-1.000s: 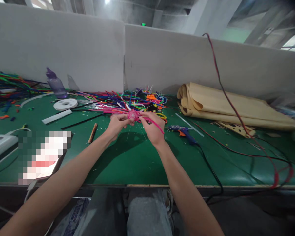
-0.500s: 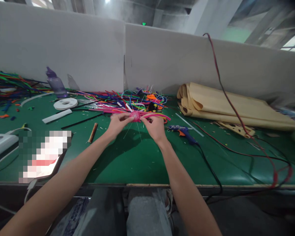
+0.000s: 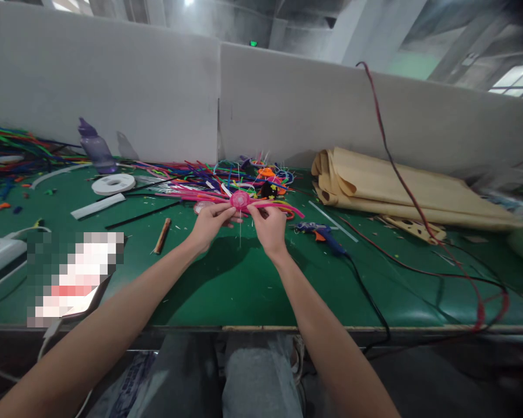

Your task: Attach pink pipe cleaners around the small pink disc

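Note:
Between my hands is a round pink coil [image 3: 239, 200], its flat face turned toward me, with thin pale strands sticking out above and below. My left hand [image 3: 215, 222] pinches its left edge. On its right edge, my right hand [image 3: 265, 223] is closed with thumb and fingers. Long pink strips [image 3: 285, 205] stretch out to the right past my right hand. Behind the coil lies a heap of coloured strips [image 3: 200, 173], partly hidden by my hands.
A blue glue gun [image 3: 325, 235] with a black cable lies to the right, near rolled tan sheets [image 3: 401, 186]. On the left are a white spool [image 3: 114, 184], a purple bottle [image 3: 96, 148], a brown stick [image 3: 162, 235] and a pixelated phone [image 3: 78, 278].
The pink coil has been tilted so its round face shows more fully. Fingers of my left hand have spread beneath it, and the view has shifted slightly.

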A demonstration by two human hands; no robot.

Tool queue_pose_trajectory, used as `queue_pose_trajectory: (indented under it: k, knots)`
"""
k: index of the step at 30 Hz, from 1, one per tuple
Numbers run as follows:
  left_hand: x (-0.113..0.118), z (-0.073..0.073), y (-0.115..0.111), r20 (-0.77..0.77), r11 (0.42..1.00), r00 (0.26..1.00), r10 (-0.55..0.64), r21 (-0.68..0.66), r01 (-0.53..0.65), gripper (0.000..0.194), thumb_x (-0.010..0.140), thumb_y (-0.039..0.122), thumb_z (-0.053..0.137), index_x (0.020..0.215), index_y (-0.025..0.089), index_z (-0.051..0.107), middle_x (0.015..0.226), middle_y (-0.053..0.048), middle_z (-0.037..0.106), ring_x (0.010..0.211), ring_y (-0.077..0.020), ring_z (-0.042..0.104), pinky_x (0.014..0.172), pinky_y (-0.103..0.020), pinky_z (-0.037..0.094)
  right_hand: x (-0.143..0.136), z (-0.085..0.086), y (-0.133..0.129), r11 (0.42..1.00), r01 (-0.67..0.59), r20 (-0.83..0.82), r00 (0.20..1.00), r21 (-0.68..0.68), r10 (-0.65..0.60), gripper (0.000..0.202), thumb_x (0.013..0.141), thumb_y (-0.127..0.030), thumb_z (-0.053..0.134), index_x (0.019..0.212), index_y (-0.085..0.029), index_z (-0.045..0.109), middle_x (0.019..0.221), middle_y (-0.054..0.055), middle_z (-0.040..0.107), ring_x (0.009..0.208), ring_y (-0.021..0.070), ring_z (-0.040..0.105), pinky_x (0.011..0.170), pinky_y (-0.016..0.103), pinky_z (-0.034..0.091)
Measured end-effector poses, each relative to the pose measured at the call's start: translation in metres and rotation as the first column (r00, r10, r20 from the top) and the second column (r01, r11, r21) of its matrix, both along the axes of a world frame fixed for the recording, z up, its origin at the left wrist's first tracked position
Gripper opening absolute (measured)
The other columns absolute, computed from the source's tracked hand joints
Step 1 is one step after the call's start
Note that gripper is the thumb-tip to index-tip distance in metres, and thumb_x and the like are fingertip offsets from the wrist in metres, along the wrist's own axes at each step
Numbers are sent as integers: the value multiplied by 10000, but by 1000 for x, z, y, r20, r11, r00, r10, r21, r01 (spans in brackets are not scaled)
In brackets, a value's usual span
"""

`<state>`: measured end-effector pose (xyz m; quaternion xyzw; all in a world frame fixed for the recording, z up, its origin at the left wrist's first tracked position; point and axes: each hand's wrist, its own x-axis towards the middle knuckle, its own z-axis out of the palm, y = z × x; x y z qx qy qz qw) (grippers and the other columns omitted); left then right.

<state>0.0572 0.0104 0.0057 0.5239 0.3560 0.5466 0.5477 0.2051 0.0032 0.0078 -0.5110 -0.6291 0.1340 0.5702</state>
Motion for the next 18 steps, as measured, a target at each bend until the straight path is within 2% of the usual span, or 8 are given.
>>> queue_pose_trajectory:
  k: [3, 5, 8, 11, 15, 18]
  knots:
    - [-3, -4, 4, 61, 989, 994, -95, -110, 101, 281, 672, 373, 725, 854, 161, 712, 805, -87, 709, 747, -176, 662, 651, -258, 463, -3, 2, -2, 1000, -5, -17, 1000, -26, 5, 231, 782, -364, 560, 774, -176, 695, 788, 65, 705, 738, 197, 642, 700, 306, 482]
    - [-5, -6, 6, 76, 983, 991, -109, -140, 119, 279, 646, 374, 746, 831, 167, 715, 846, -89, 711, 797, -181, 663, 668, -263, 469, -3, 4, -3, 999, -23, -41, 999, -40, 21, 235, 775, -370, 567, 759, -173, 694, 777, 63, 703, 730, 194, 639, 687, 301, 481]
    - [-7, -6, 8, 99, 987, 991, -85, -125, 97, 262, 616, 364, 767, 794, 177, 721, 886, -80, 711, 849, -187, 656, 682, -266, 477, -2, 4, -2, 994, -76, -109, 992, -77, 67, 251, 768, -389, 576, 755, -168, 692, 771, 63, 699, 721, 188, 634, 660, 289, 480]
    - [-8, -4, 9, 86, 990, 989, -117, -75, 123, 242, 634, 364, 756, 785, 178, 721, 884, -78, 712, 837, -184, 657, 691, -266, 483, 1, 2, 0, 988, -129, -167, 979, -89, 113, 270, 768, -402, 579, 770, -157, 693, 733, 62, 690, 685, 178, 628, 637, 281, 479]
    - [-9, 1, 6, 27, 981, 982, -189, -47, 190, 288, 669, 392, 725, 864, 179, 718, 937, -94, 707, 823, -195, 666, 698, -279, 491, 2, -2, 3, 992, -96, -140, 987, -86, 84, 265, 759, -395, 588, 770, -153, 695, 752, 69, 695, 709, 183, 632, 650, 284, 480]
    - [-7, 2, 4, 20, 984, 986, -168, -50, 169, 296, 668, 394, 725, 867, 176, 716, 928, -100, 711, 821, -197, 670, 701, -280, 488, -3, 0, 2, 992, -97, -125, 989, -87, 85, 245, 760, -377, 587, 762, -157, 694, 785, 74, 703, 751, 192, 640, 676, 292, 486]
